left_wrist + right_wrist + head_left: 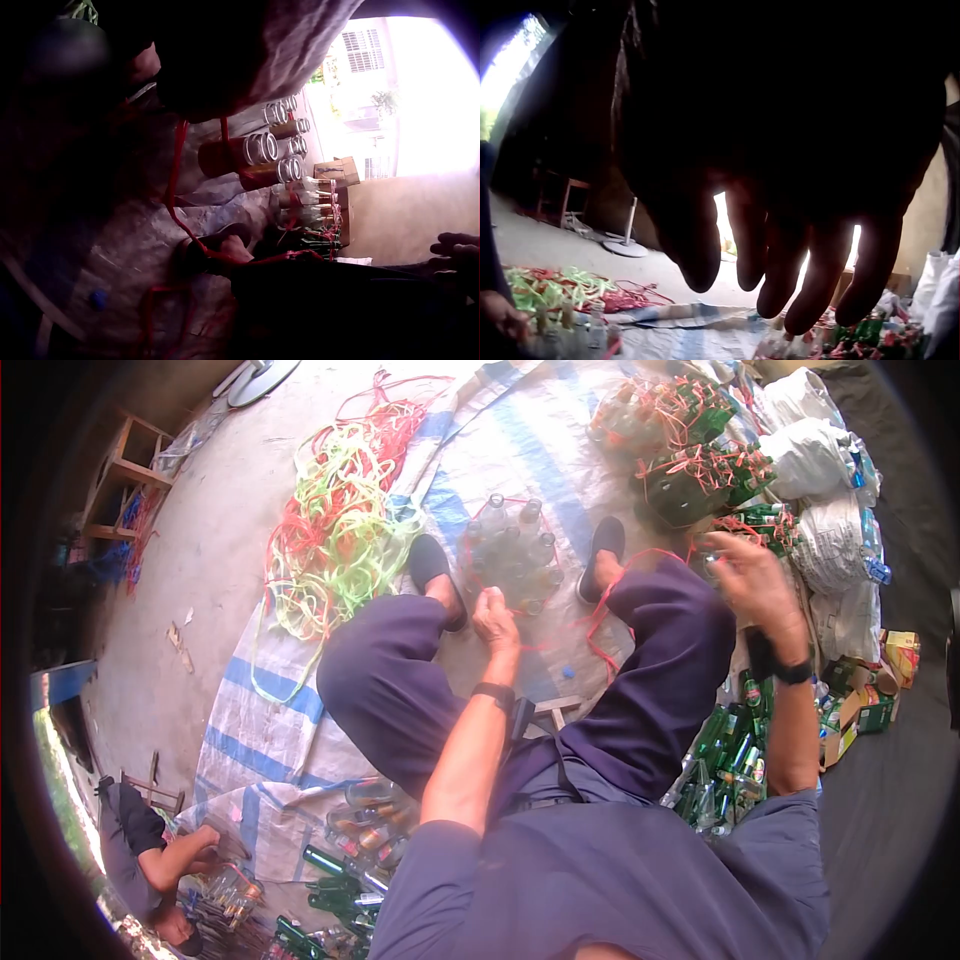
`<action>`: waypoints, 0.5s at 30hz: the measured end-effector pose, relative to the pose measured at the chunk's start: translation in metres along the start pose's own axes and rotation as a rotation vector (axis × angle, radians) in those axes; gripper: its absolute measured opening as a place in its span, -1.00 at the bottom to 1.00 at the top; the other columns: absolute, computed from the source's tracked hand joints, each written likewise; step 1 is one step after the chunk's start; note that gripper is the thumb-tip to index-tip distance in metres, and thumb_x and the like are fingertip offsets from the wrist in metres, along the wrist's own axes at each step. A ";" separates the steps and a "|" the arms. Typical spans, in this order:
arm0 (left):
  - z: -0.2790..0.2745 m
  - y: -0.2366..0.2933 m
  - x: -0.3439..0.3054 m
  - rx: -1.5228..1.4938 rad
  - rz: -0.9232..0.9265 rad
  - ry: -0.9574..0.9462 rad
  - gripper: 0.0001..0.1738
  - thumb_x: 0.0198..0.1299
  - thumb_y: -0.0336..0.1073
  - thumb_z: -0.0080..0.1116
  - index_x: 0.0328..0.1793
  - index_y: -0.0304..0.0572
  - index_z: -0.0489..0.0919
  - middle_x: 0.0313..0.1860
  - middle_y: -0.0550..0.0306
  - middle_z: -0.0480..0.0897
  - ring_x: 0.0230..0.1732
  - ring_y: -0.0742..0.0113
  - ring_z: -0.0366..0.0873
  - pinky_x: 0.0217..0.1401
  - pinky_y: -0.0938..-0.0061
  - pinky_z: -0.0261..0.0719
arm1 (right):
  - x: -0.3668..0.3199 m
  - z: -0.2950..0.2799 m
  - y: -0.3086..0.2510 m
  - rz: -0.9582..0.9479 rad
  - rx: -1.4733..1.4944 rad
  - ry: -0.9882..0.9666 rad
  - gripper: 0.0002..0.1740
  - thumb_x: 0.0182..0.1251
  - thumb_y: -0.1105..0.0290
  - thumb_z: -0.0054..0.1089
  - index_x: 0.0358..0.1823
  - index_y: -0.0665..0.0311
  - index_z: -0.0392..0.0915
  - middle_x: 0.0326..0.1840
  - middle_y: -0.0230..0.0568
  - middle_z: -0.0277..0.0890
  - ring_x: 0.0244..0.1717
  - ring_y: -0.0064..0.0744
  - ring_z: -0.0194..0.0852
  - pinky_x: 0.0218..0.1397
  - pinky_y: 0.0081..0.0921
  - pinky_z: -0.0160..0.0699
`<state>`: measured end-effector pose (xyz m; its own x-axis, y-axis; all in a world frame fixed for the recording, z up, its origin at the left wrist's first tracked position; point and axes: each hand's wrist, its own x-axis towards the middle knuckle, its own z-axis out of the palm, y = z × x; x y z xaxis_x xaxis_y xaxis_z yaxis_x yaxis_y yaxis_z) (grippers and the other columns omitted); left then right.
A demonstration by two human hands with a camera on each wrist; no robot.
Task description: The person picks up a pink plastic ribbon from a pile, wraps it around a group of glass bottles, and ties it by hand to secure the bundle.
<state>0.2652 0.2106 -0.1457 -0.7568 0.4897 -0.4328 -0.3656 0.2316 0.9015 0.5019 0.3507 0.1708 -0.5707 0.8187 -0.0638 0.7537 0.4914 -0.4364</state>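
Observation:
Clear glass bottles stand in a tight cluster on the sheet between the person's feet, with a thin red plastic strap around them. At the cluster's near edge, the left hand has curled fingers and pinches the red strap. From that hand the strap runs down and across toward the right leg in the left wrist view. The right hand is raised beyond the right knee, fingers extended and slightly spread, with nothing held. Dark against the light, its fingers hang apart in the right wrist view. More red strap trails over the right knee.
A tangled heap of green and red straps lies to the left. Strapped bottle bundles and white sacks stand at right. Loose green bottles lie by the right hip. Another person works at lower left.

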 end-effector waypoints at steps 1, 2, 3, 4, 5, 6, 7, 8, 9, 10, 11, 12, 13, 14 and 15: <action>0.000 -0.001 0.002 0.007 0.001 0.003 -0.63 0.38 -0.13 -0.01 -0.45 -0.17 0.47 -0.63 0.35 0.33 -0.68 0.56 0.22 -0.63 0.55 0.16 | -0.001 0.036 -0.005 -0.197 -0.093 0.056 -0.64 0.28 0.51 0.13 0.11 0.42 0.55 0.00 0.08 0.62 -0.07 -0.16 0.65 0.06 -0.40 0.60; -0.001 -0.002 0.002 0.030 -0.014 0.001 -0.62 0.36 -0.06 0.00 -0.29 -0.25 0.55 -0.64 0.21 0.41 -0.64 0.41 0.35 -0.52 0.43 0.28 | 0.005 0.054 -0.046 -0.147 0.136 -0.159 -0.67 0.28 0.56 0.09 0.07 0.44 0.55 -0.07 0.05 0.64 -0.10 -0.17 0.65 0.04 -0.42 0.60; -0.001 -0.003 0.001 0.051 -0.028 -0.001 -0.53 0.33 0.00 0.00 -0.13 -0.33 0.64 -0.66 0.07 0.50 -0.59 0.26 0.48 -0.41 0.30 0.41 | 0.008 0.093 -0.057 -0.102 0.013 -0.347 -0.68 0.25 0.60 0.06 0.04 0.41 0.56 -0.13 0.05 0.64 -0.12 -0.14 0.65 0.02 -0.39 0.60; -0.003 0.000 0.002 0.064 -0.037 -0.025 -0.55 0.33 -0.02 0.02 -0.15 -0.35 0.62 -0.64 0.10 0.51 -0.60 0.31 0.48 -0.44 0.32 0.41 | 0.004 0.136 -0.057 -0.160 0.194 -0.350 -0.69 0.25 0.57 0.06 0.02 0.42 0.57 -0.11 0.07 0.64 -0.12 -0.12 0.65 0.02 -0.35 0.59; -0.004 0.000 0.002 0.066 -0.033 -0.017 -0.55 0.33 -0.02 0.02 -0.15 -0.35 0.62 -0.64 0.10 0.51 -0.60 0.31 0.48 -0.44 0.32 0.41 | -0.001 0.176 -0.058 -0.221 0.378 -0.353 -0.70 0.25 0.54 0.06 0.00 0.42 0.58 -0.10 0.08 0.64 -0.13 -0.09 0.65 0.02 -0.32 0.58; -0.004 -0.001 0.003 0.009 -0.037 -0.042 -0.57 0.34 -0.04 0.02 -0.16 -0.34 0.62 -0.63 0.12 0.51 -0.61 0.33 0.47 -0.47 0.34 0.40 | -0.002 0.207 -0.068 -0.147 0.427 -0.378 -0.69 0.25 0.50 0.05 -0.01 0.44 0.58 -0.07 0.09 0.64 -0.11 -0.08 0.64 0.04 -0.31 0.57; -0.005 -0.001 0.003 -0.046 -0.041 -0.065 -0.58 0.35 -0.05 0.03 -0.16 -0.33 0.62 -0.63 0.15 0.51 -0.62 0.35 0.46 -0.50 0.37 0.39 | -0.002 0.231 -0.077 -0.073 0.478 -0.405 -0.68 0.25 0.45 0.05 -0.02 0.45 0.59 -0.05 0.09 0.63 -0.09 -0.07 0.64 0.06 -0.30 0.56; -0.006 0.013 -0.004 -0.079 -0.035 -0.065 -0.62 0.36 -0.08 0.04 -0.17 -0.31 0.61 -0.64 0.22 0.48 -0.64 0.43 0.42 -0.57 0.42 0.34 | -0.002 0.251 -0.079 -0.082 0.487 -0.410 -0.68 0.25 0.45 0.05 -0.02 0.45 0.59 -0.05 0.09 0.63 -0.09 -0.07 0.64 0.06 -0.30 0.56; -0.008 0.012 -0.005 -0.070 -0.033 -0.057 -0.62 0.36 -0.08 0.04 -0.17 -0.31 0.61 -0.64 0.22 0.48 -0.64 0.43 0.42 -0.57 0.42 0.34 | -0.003 0.264 -0.082 0.068 0.574 -0.275 -0.67 0.24 0.43 0.04 -0.03 0.46 0.59 -0.06 0.11 0.63 -0.06 -0.11 0.63 0.06 -0.30 0.56; -0.009 0.012 -0.005 -0.032 0.004 -0.070 -0.63 0.36 -0.08 0.04 -0.17 -0.30 0.61 -0.65 0.23 0.46 -0.64 0.45 0.40 -0.57 0.44 0.33 | -0.006 0.275 -0.082 0.223 0.658 -0.137 -0.65 0.24 0.40 0.03 -0.03 0.46 0.59 -0.07 0.13 0.64 -0.03 -0.14 0.63 0.06 -0.29 0.56; -0.009 0.013 -0.004 0.007 0.045 -0.086 -0.63 0.36 -0.09 0.04 -0.17 -0.30 0.61 -0.66 0.25 0.44 -0.64 0.47 0.39 -0.58 0.46 0.32 | -0.007 0.282 -0.079 0.224 0.670 -0.136 -0.65 0.24 0.40 0.03 -0.03 0.46 0.59 -0.07 0.13 0.64 -0.03 -0.14 0.63 0.06 -0.29 0.56; -0.008 0.015 -0.004 -0.100 -0.102 -0.114 -0.65 0.37 -0.10 0.03 -0.16 -0.30 0.59 -0.67 0.27 0.41 -0.65 0.50 0.37 -0.59 0.47 0.32 | -0.009 0.285 -0.076 0.333 0.684 -0.196 -0.63 0.23 0.41 0.03 0.01 0.46 0.57 -0.04 0.10 0.63 -0.01 -0.21 0.61 0.07 -0.33 0.55; -0.009 0.016 -0.006 -0.089 -0.101 -0.114 -0.65 0.37 -0.10 0.03 -0.16 -0.30 0.59 -0.67 0.27 0.41 -0.65 0.50 0.37 -0.59 0.47 0.32 | -0.011 0.287 -0.074 0.443 0.694 -0.256 -0.61 0.23 0.42 0.02 0.05 0.46 0.56 -0.01 0.07 0.63 0.02 -0.28 0.60 0.09 -0.37 0.54; -0.009 0.018 -0.007 -0.061 -0.126 -0.098 -0.66 0.38 -0.11 0.03 -0.16 -0.28 0.59 -0.64 0.28 0.42 -0.65 0.50 0.36 -0.59 0.49 0.31 | -0.013 0.294 -0.071 0.444 0.703 -0.254 -0.61 0.23 0.42 0.02 0.05 0.46 0.56 -0.01 0.07 0.63 0.02 -0.28 0.60 0.09 -0.37 0.54; -0.007 0.020 -0.007 -0.035 -0.150 -0.082 -0.67 0.38 -0.11 0.03 -0.17 -0.27 0.58 -0.62 0.28 0.43 -0.65 0.51 0.35 -0.59 0.51 0.31 | -0.014 0.299 -0.070 0.411 0.910 -0.206 -0.58 0.24 0.42 0.01 0.10 0.46 0.53 0.03 0.02 0.61 0.04 -0.34 0.57 0.11 -0.40 0.53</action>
<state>0.2590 0.2058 -0.1250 -0.6461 0.5195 -0.5592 -0.4909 0.2782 0.8256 0.3594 0.2155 -0.0663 -0.4332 0.7639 -0.4783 0.4192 -0.2990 -0.8572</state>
